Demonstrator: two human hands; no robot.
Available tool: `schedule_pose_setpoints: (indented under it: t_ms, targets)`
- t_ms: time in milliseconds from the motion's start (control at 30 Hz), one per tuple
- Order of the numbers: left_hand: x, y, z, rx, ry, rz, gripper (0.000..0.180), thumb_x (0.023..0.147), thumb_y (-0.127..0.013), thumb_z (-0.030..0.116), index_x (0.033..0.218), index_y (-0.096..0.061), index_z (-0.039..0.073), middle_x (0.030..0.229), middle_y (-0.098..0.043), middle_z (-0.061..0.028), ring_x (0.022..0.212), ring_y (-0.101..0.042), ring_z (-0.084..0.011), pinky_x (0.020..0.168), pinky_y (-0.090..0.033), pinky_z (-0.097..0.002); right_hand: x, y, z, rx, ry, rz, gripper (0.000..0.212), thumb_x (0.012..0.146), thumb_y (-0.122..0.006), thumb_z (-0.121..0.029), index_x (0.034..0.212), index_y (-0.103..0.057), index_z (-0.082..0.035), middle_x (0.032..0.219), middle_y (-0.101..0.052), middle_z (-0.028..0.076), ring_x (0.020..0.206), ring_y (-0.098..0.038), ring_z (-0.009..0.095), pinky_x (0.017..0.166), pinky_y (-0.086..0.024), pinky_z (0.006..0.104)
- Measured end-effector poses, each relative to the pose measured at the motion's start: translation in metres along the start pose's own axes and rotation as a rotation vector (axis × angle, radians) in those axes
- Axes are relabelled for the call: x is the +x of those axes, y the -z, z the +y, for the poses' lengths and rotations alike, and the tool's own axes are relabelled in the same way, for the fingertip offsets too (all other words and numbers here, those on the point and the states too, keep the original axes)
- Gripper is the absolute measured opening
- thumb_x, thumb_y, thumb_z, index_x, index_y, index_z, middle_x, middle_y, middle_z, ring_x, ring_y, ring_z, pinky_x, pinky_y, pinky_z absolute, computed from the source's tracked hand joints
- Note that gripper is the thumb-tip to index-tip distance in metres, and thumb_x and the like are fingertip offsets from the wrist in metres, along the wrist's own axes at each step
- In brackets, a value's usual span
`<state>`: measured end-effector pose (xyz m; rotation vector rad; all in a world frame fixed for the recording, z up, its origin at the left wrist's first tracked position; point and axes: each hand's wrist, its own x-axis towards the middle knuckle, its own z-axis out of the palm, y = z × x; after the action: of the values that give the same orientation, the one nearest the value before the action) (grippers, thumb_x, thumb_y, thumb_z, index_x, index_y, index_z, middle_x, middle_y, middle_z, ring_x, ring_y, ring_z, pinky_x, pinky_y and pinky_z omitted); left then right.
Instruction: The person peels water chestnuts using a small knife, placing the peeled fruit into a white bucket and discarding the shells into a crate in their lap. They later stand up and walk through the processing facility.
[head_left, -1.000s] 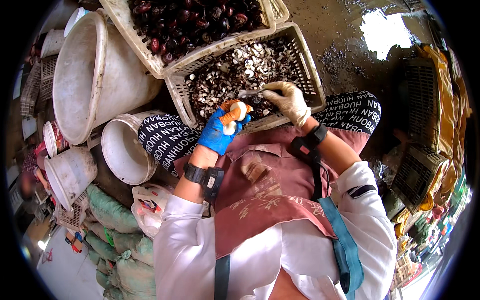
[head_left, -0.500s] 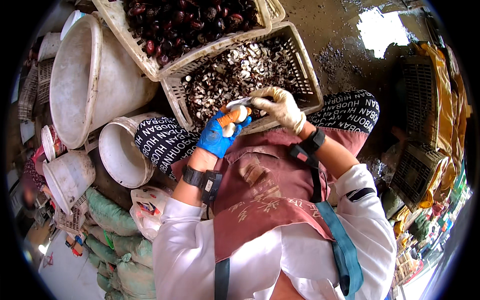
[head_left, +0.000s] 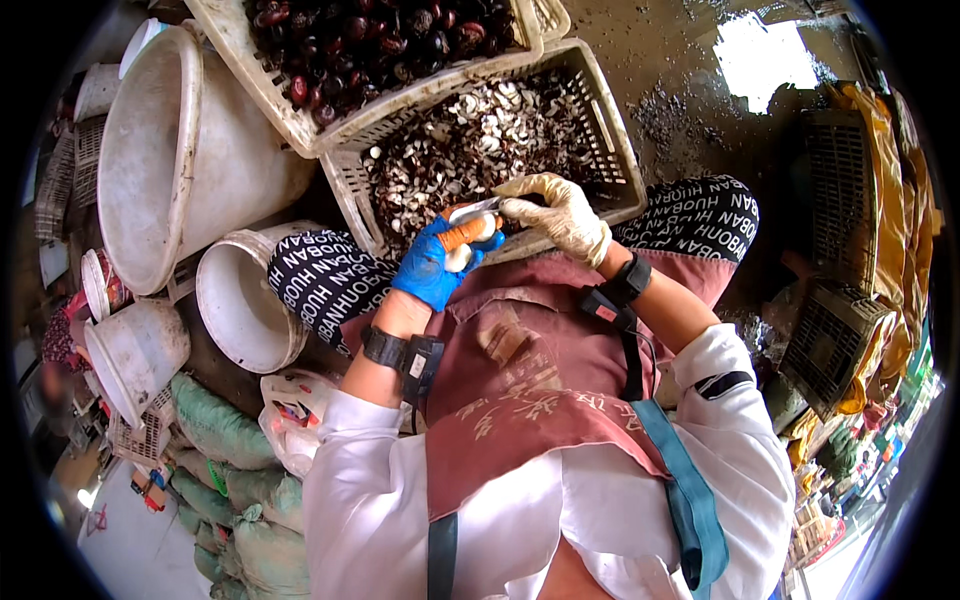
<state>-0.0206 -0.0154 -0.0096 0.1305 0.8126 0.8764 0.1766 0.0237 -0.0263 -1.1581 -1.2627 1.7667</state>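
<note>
Blade (head_left: 475,210) shifted left — long axis nearly crosswise, tip leftward.

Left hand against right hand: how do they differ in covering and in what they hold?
The left hand wears a blue glove with orange finger covering; the right hand wears an off-white glove. The left hand holds pale rounded pieces; the right hand holds a slim metal tool up at them. Both are gloved, with a dark strap at each wrist.
</note>
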Motion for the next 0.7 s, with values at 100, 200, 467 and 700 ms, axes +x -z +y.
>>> schedule_pose_setpoints:
  t_ms: [100, 200, 467, 700]
  targets:
    - [0.0, -0.003, 0.002, 0.062, 0.002, -0.008, 0.029, 0.08, -0.063, 0.007, 0.109, -0.058, 0.009, 0.097, -0.063, -0.0069, 0.082, -0.061, -0.0163, 0.069, -0.048, -0.0263, 0.008, 0.027, 0.011, -0.114, -0.24, 0.128, 0.023, 0.08, -0.068, -0.017, 0.098, -0.065, -0.002, 0.087, -0.065, 0.006, 0.082, -0.058, 0.01, 0.074, -0.048, 0.0246]
    - [0.006, 0.003, -0.006, 0.185, -0.029, 0.069, 0.034, 0.081, -0.063, 0.007, 0.114, -0.056, 0.012, 0.098, -0.063, -0.0056, 0.076, -0.06, -0.0152, 0.064, -0.048, -0.0249, 0.0, 0.002, -0.006, -0.326, 0.218, 0.018, 0.022, 0.08, -0.068, -0.018, 0.097, -0.066, -0.005, 0.089, -0.065, 0.006, 0.08, -0.058, 0.009, 0.072, -0.047, 0.0247]
    - [0.007, -0.012, -0.001, 0.491, -0.207, 0.154, 0.082, 0.077, -0.063, -0.002, 0.141, -0.015, 0.018, 0.1, -0.062, -0.011, 0.076, -0.06, -0.0133, 0.056, -0.051, -0.0252, 0.004, -0.002, -0.009, -0.318, 0.236, 0.051, 0.023, 0.08, -0.067, -0.017, 0.098, -0.066, -0.003, 0.086, -0.066, 0.007, 0.076, -0.059, 0.012, 0.071, -0.048, 0.025]
    - [-0.004, -0.013, 0.008, 0.271, -0.073, -0.014, 0.033, 0.085, -0.058, 0.018, 0.115, -0.057, 0.004, 0.107, -0.062, -0.0051, 0.091, -0.059, -0.015, 0.075, -0.047, -0.0256, 0.009, 0.036, 0.029, -0.201, -0.259, 0.166, 0.024, 0.081, -0.066, -0.022, 0.093, -0.066, -0.001, 0.076, -0.065, 0.003, 0.065, -0.055, 0.007, 0.062, -0.047, 0.0215]
